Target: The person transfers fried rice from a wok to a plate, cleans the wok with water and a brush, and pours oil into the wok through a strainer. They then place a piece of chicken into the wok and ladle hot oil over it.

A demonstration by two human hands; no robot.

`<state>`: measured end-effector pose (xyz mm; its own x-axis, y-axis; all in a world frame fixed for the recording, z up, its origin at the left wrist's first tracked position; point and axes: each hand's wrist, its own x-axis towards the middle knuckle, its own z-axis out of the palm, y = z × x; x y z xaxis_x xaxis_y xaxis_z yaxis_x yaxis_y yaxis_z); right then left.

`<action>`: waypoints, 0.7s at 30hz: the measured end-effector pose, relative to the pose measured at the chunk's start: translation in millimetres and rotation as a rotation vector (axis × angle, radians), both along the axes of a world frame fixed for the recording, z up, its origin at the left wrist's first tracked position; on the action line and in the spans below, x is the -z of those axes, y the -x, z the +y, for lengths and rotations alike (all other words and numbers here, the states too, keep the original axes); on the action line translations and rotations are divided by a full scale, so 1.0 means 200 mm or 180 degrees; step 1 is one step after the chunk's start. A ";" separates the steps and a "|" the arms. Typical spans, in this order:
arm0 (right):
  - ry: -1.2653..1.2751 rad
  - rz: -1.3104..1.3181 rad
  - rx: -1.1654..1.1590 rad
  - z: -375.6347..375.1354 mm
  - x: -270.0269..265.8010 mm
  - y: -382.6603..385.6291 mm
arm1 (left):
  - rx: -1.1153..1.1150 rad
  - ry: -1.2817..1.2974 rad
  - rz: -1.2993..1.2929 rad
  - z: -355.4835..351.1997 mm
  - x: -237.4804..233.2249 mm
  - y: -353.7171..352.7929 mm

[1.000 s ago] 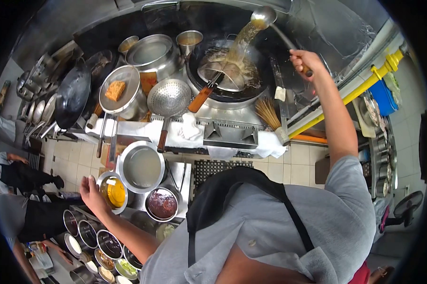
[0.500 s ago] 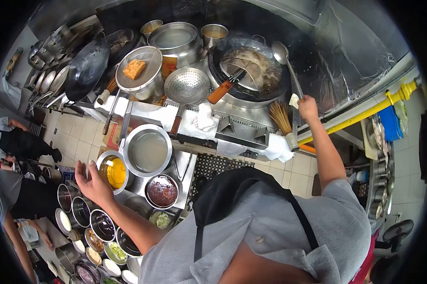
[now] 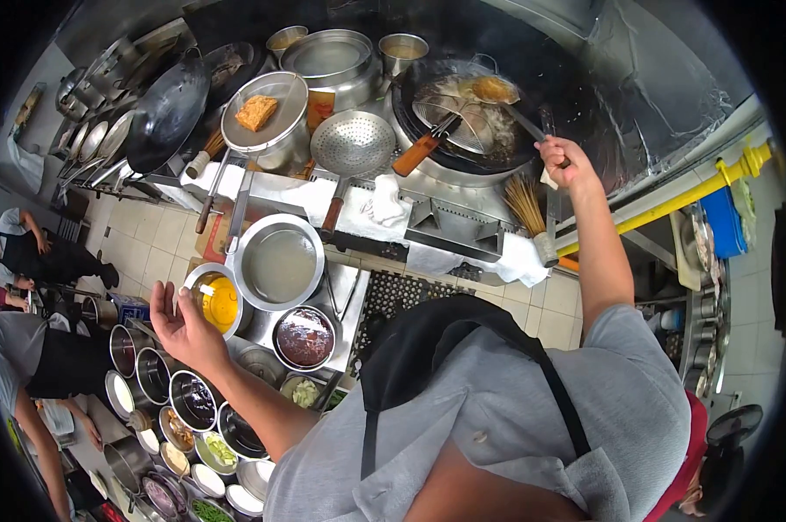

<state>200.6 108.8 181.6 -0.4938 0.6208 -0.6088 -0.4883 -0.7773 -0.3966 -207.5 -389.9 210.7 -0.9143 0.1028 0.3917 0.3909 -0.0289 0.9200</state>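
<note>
"Right hand's [image 3: 565, 163] grip?"
"Wrapped around a ladle [image 3: 495, 90], its bowl over the wok [image 3: 508, 162], upper right of the frame."
"Left hand [image 3: 184, 329]?"
"Fingers loosely spread beside the bowl of yellow liquid [image 3: 237, 322], left of centre."
"Around the wok?"
"A wood-handled strainer [image 3: 416, 155] inside, a perforated skimmer [image 3: 353, 143] to its left."

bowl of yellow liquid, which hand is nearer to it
Left. The open left hand is just left of the bowl of yellow liquid; the right hand is far to its right, gripping the ladle.
</note>
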 end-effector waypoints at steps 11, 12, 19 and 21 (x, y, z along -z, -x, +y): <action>-0.1882 -0.2596 -0.0357 -0.29 -0.49 -0.14 | 0.0556 0.0423 -0.0118 0.16 -0.11 0.17; -0.1884 -0.2572 -0.0341 -0.32 -0.52 -0.16 | 0.0713 0.0434 -0.0141 0.18 -0.13 0.18; -0.2842 -0.3459 -0.0222 -0.42 -0.50 -0.23 | 0.0703 -0.0037 -0.0156 0.19 -0.14 0.19; -0.2903 -0.3629 -0.0217 -0.40 -0.42 -0.23 | 0.0735 -0.0085 -0.0247 0.19 -0.12 0.18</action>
<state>245.7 29.2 266.2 -0.0668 0.9929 -0.0984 0.4478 -0.0583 -0.8922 -242.8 -351.4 234.9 -0.8952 0.3031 0.3266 0.2994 -0.1339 0.9447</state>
